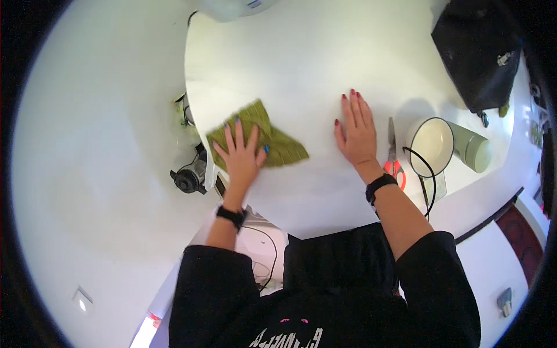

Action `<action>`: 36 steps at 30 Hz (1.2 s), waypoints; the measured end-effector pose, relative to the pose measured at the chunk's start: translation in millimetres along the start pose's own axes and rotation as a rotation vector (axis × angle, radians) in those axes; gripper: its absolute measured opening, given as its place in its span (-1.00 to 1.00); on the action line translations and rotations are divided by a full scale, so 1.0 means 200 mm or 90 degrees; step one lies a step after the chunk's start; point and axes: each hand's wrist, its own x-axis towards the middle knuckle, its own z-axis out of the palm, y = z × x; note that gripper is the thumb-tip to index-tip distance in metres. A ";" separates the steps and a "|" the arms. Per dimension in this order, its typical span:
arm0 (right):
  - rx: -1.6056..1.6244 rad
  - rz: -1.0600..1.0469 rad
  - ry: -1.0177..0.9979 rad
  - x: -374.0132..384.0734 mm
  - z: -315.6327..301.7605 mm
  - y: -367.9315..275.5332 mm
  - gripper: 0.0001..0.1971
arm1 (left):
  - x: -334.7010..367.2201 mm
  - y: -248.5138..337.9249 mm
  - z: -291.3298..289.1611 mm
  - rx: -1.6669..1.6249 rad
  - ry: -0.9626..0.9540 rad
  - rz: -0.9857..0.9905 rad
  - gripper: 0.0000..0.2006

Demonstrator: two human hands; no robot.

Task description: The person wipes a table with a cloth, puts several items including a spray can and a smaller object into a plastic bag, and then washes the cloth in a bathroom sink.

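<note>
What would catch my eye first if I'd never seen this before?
Probably the striped olive-green cloth at the left of the white table, under the spread, blue-nailed left hand. Next, perhaps, the red-nailed right hand, palm down to the cloth's right. Farther right, red-handled scissors lie beside a dark-rimmed, cream-lined vessel.

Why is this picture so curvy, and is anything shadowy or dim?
Head view: the edge of the table looks bowed, likely partly from the fisheye lens, and the corners go black; head view: a soft shadow lies above the white cup; head view: stripes on the cloth show, but things by the right rim look dim.
</note>
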 end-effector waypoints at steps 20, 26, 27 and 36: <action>0.048 0.048 -0.053 0.01 -0.02 0.04 -0.47 | 1.71 1.13 -0.21 -0.027 0.223 0.439 -0.50; 0.040 0.038 -0.043 0.01 -0.02 0.04 -0.46 | 1.53 1.13 -0.19 -0.031 0.245 0.525 -0.58; 0.044 0.040 -0.045 0.01 -0.02 0.04 -0.46 | 1.49 1.08 -0.19 -0.039 0.229 0.570 -0.58; 0.025 0.005 0.001 -0.01 -0.03 0.01 -0.49 | 1.01 0.14 -0.13 0.015 0.208 0.268 -0.59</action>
